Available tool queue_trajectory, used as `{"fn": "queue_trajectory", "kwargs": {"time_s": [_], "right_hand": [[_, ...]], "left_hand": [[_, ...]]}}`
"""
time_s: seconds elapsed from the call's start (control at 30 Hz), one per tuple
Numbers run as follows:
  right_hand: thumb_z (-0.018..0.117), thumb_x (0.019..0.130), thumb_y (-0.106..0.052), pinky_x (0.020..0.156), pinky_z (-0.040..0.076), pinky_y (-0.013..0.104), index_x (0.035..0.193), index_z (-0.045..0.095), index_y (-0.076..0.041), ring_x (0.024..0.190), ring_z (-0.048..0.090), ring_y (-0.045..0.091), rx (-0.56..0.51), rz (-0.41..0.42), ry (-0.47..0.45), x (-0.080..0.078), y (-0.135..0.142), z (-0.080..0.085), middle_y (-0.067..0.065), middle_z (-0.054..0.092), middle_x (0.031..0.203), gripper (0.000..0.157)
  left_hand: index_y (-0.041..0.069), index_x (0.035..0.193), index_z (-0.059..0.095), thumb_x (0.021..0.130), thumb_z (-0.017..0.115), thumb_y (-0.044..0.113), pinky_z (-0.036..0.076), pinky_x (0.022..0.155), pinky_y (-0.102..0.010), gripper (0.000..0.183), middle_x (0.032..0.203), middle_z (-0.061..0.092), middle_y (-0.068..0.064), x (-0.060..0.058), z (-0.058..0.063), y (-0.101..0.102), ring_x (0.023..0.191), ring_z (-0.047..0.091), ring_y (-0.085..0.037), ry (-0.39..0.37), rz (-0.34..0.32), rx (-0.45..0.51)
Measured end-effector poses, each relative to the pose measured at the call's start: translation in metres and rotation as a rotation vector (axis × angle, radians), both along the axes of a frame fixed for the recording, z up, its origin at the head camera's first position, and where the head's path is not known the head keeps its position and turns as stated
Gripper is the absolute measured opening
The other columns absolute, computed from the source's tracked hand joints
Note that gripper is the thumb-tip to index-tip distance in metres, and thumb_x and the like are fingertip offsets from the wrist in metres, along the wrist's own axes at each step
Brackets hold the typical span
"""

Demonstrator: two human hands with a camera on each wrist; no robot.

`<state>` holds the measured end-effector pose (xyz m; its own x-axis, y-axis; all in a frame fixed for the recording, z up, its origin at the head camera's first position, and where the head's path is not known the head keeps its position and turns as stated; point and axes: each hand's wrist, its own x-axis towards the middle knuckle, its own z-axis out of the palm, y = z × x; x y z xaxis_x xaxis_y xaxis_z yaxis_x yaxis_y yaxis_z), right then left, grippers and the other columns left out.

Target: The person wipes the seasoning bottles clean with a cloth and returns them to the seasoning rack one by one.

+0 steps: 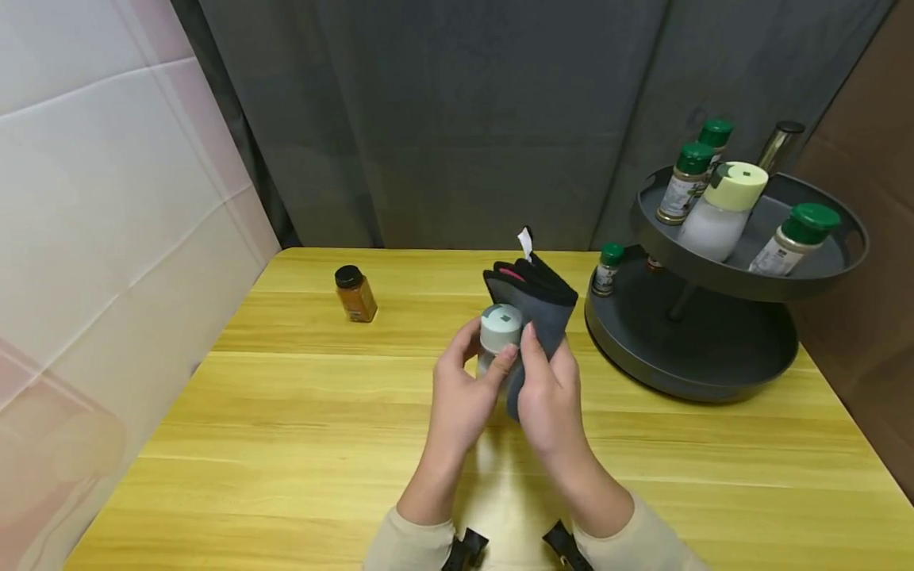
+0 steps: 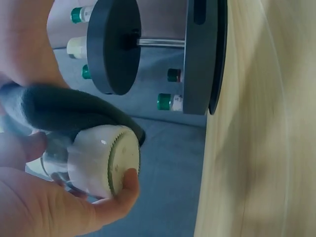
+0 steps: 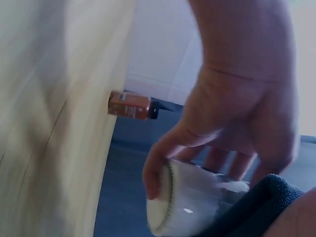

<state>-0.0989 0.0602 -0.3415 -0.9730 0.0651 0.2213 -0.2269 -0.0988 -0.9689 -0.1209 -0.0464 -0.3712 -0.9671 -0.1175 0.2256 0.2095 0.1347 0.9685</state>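
Note:
My left hand [image 1: 460, 396] grips a clear shaker jar [image 1: 501, 323] with a pale mint cap, held upright above the wooden table. White contents show through the jar [image 2: 91, 163] in the left wrist view, where a finger of that hand reaches under its base. My right hand [image 1: 550, 400] holds a folded dark grey cloth [image 1: 541, 317] with black edging and a white tag, its thumb in front near the cap. The cloth [image 2: 74, 111] lies along the jar's side. Most of the right fingers are hidden behind the cloth.
A spice jar [image 1: 357, 297] with orange-brown contents and a black lid stands at the table's back left. At right, a dark two-tier round rack [image 1: 689, 388] carries several green-capped spice bottles [image 1: 677, 194] and a yellow-capped shaker [image 1: 717, 226]. A grey curtain [image 1: 443, 127] hangs behind.

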Motion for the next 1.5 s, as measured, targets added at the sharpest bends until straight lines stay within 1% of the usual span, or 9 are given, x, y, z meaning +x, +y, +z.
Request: {"fn": "queue_trajectory", "kwargs": {"time_s": [0.17, 0.33, 0.47, 0.7, 0.83, 1.1, 1.3, 1.4, 1.5], "right_hand": [[0.038, 0.116, -0.026, 0.115, 0.041, 0.015, 0.157, 0.042, -0.003, 0.143, 0.050, 0.022, 0.010, -0.029, 0.004, -0.001, -0.003, -0.009, 0.014, 0.055, 0.154, 0.046], [0.035, 0.117, -0.031, 0.127, 0.033, 0.035, 0.158, 0.043, -0.004, 0.150, 0.045, 0.021, -0.012, 0.002, -0.169, -0.003, 0.001, -0.023, 0.010, 0.052, 0.159, 0.050], [0.035, 0.117, -0.034, 0.128, 0.030, 0.046, 0.155, 0.048, -0.003, 0.147, 0.046, 0.024, -0.054, 0.034, -0.269, -0.009, 0.008, -0.021, 0.014, 0.054, 0.156, 0.051], [0.038, 0.116, -0.032, 0.119, 0.041, 0.029, 0.153, 0.048, -0.005, 0.140, 0.052, 0.023, -0.014, -0.009, -0.085, -0.006, 0.012, 0.004, 0.014, 0.057, 0.150, 0.047], [0.039, 0.116, -0.026, 0.111, 0.041, 0.018, 0.151, 0.046, 0.000, 0.137, 0.052, 0.025, 0.061, -0.021, -0.017, -0.004, 0.009, 0.004, 0.017, 0.057, 0.148, 0.044], [0.037, 0.117, -0.034, 0.123, 0.037, 0.048, 0.157, 0.045, -0.004, 0.145, 0.050, 0.028, 0.173, 0.033, -0.127, -0.006, 0.011, -0.018, 0.017, 0.056, 0.154, 0.051], [0.036, 0.117, -0.033, 0.124, 0.035, 0.048, 0.153, 0.049, -0.001, 0.142, 0.051, 0.028, 0.096, 0.053, -0.251, -0.010, 0.016, -0.020, 0.019, 0.057, 0.152, 0.050], [0.037, 0.116, -0.031, 0.122, 0.036, 0.044, 0.151, 0.050, 0.000, 0.140, 0.051, 0.027, 0.059, 0.012, -0.201, -0.011, 0.017, -0.010, 0.020, 0.059, 0.149, 0.048], [0.038, 0.116, -0.027, 0.119, 0.040, 0.034, 0.152, 0.049, -0.001, 0.140, 0.051, 0.027, 0.088, -0.029, -0.071, -0.007, 0.014, -0.001, 0.019, 0.058, 0.148, 0.045]], "left_hand": [[0.008, 0.142, 0.065, 0.097, 0.079, 0.021, 0.045, 0.115, -0.057, 0.049, 0.132, 0.073, -0.012, 0.001, -0.001, 0.002, 0.128, 0.063, -0.031, 0.011, 0.005, -0.007], [0.007, 0.144, 0.063, 0.099, 0.077, 0.020, 0.042, 0.117, -0.061, 0.048, 0.134, 0.072, -0.014, 0.000, 0.001, 0.001, 0.130, 0.062, -0.034, -0.005, 0.034, -0.023], [0.008, 0.144, 0.061, 0.100, 0.076, 0.021, 0.041, 0.117, -0.061, 0.048, 0.133, 0.070, -0.015, 0.000, 0.000, 0.001, 0.129, 0.060, -0.034, -0.039, 0.008, -0.034], [0.007, 0.146, 0.053, 0.101, 0.073, 0.018, 0.042, 0.116, -0.059, 0.051, 0.138, 0.066, -0.016, 0.002, -0.001, 0.004, 0.133, 0.057, -0.035, -0.044, -0.107, -0.048], [0.005, 0.149, 0.050, 0.101, 0.071, 0.010, 0.048, 0.110, -0.055, 0.052, 0.142, 0.063, -0.018, 0.003, 0.000, 0.005, 0.134, 0.057, -0.035, -0.051, -0.133, -0.048], [0.006, 0.151, 0.050, 0.101, 0.071, 0.011, 0.050, 0.111, -0.056, 0.054, 0.142, 0.064, -0.021, 0.001, 0.001, 0.002, 0.135, 0.057, -0.035, -0.110, -0.080, -0.023], [0.007, 0.150, 0.050, 0.102, 0.072, 0.013, 0.046, 0.114, -0.059, 0.053, 0.140, 0.064, -0.021, 0.002, -0.001, 0.004, 0.135, 0.058, -0.035, -0.101, -0.075, -0.028], [0.007, 0.151, 0.048, 0.103, 0.070, 0.014, 0.047, 0.113, -0.058, 0.054, 0.141, 0.064, -0.020, 0.005, -0.002, 0.008, 0.136, 0.057, -0.035, -0.084, -0.103, -0.047], [0.006, 0.151, 0.046, 0.103, 0.069, 0.011, 0.047, 0.112, -0.058, 0.053, 0.141, 0.064, -0.020, 0.006, -0.002, 0.011, 0.137, 0.057, -0.035, -0.047, -0.124, -0.055]]}}
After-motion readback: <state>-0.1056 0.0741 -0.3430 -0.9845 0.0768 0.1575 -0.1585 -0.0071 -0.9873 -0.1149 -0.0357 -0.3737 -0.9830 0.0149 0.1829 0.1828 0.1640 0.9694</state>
